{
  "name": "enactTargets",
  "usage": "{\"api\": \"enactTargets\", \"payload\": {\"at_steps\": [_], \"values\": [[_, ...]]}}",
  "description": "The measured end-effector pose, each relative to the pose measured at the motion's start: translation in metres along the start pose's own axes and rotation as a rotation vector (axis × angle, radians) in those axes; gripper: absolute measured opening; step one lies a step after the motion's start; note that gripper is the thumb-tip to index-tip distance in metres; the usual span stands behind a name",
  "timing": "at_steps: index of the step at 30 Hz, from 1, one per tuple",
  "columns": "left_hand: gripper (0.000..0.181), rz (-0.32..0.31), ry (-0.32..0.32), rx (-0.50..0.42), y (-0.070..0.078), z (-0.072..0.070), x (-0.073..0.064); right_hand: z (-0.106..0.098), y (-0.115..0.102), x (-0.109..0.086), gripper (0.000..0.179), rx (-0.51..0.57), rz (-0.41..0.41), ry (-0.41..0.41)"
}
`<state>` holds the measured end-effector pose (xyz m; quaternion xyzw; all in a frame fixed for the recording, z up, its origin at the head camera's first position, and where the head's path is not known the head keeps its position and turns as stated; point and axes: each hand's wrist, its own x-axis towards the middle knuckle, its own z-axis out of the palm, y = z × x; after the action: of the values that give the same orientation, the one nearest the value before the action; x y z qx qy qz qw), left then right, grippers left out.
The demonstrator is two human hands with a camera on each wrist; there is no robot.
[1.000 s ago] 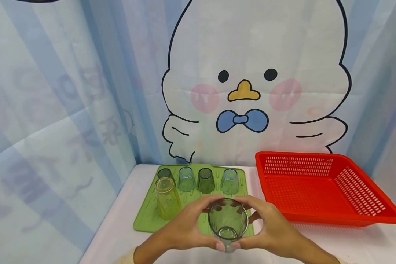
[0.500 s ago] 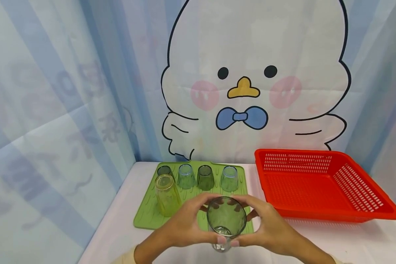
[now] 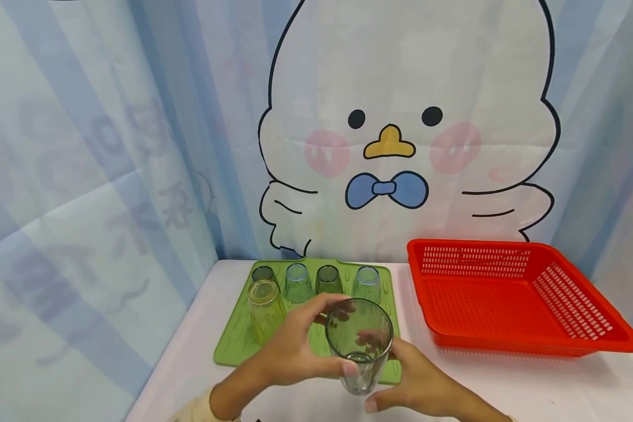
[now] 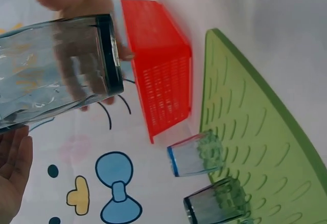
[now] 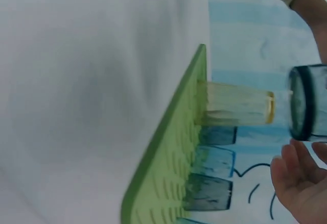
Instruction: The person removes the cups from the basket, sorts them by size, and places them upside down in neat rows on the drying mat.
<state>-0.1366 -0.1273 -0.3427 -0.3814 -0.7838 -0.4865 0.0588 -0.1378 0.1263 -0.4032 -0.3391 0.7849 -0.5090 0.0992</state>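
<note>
A tall grey drinking glass (image 3: pixel 358 337) is held up over the front of the green ridged mat (image 3: pixel 232 346), its rim towards the head camera. My left hand (image 3: pixel 300 343) grips it near the rim, thumb in front and fingers behind. Close to the glass's lower right side is my right hand (image 3: pixel 422 378), its thumb apart from the glass and its fingers loosely extended behind it. In the left wrist view the right fingers show through the glass near its thick base (image 4: pixel 108 55). The right wrist view shows the right hand (image 5: pixel 299 183) with relaxed fingers beside the glass.
A yellow tall glass (image 3: pixel 266 310) stands at the mat's left. Behind are several short glasses, among them a dark one (image 3: pixel 329 279) and a light blue one (image 3: pixel 367 284). A red basket (image 3: pixel 506 346) sits at the right. A printed curtain (image 3: pixel 316 223) hangs behind the table.
Both hands gripped the glass earlier; the right thumb has come off it and the right hand has shifted lower and rightward. The left hand has kept its hold and risen slightly.
</note>
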Motion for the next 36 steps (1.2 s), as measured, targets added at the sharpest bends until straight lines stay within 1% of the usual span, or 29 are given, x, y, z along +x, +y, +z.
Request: {"api": "enactTargets", "payload": {"at_steps": [2, 7, 12, 14, 16, 18, 24, 27, 29, 34, 36], "values": [[0.072, 0.011, 0.008, 0.010, 0.001, 0.000, 0.002, 0.003, 0.005, 0.000, 0.085, 0.022, 0.028, -0.021], [0.072, 0.012, 0.013, 0.013, 0.002, -0.001, 0.004, 0.008, 0.016, 0.002, 0.080, 0.069, 0.031, -0.059], [0.073, 0.024, 0.019, -0.002, 0.002, 0.001, 0.004, 0.010, 0.024, 0.004, 0.063, 0.099, 0.011, -0.097], [0.073, 0.025, 0.020, -0.012, 0.001, 0.001, 0.003, 0.009, 0.026, 0.004, 0.059, 0.095, -0.001, -0.101], [0.074, 0.033, 0.019, -0.019, -0.001, 0.001, 0.002, 0.008, 0.028, 0.003, 0.058, 0.098, -0.002, -0.103], [0.075, 0.027, 0.012, -0.028, -0.002, 0.001, 0.002, 0.005, 0.030, 0.002, 0.058, 0.102, 0.012, -0.099], [0.080, 0.013, -0.016, -0.042, -0.002, -0.002, 0.000, -0.002, 0.033, -0.002, 0.053, 0.120, 0.057, -0.050], [0.082, 0.002, -0.025, -0.066, -0.002, -0.004, -0.001, -0.006, 0.034, -0.005, 0.055, 0.143, 0.038, -0.034], [0.083, -0.019, -0.026, -0.081, -0.003, -0.005, -0.002, -0.009, 0.035, -0.007, 0.055, 0.160, 0.005, -0.025], [0.085, -0.034, -0.018, -0.063, -0.005, -0.008, -0.005, -0.016, 0.038, -0.011, 0.060, 0.202, -0.056, 0.000], [0.085, -0.041, -0.023, -0.061, -0.005, -0.009, -0.006, -0.017, 0.039, -0.013, 0.061, 0.219, -0.060, 0.006]]}}
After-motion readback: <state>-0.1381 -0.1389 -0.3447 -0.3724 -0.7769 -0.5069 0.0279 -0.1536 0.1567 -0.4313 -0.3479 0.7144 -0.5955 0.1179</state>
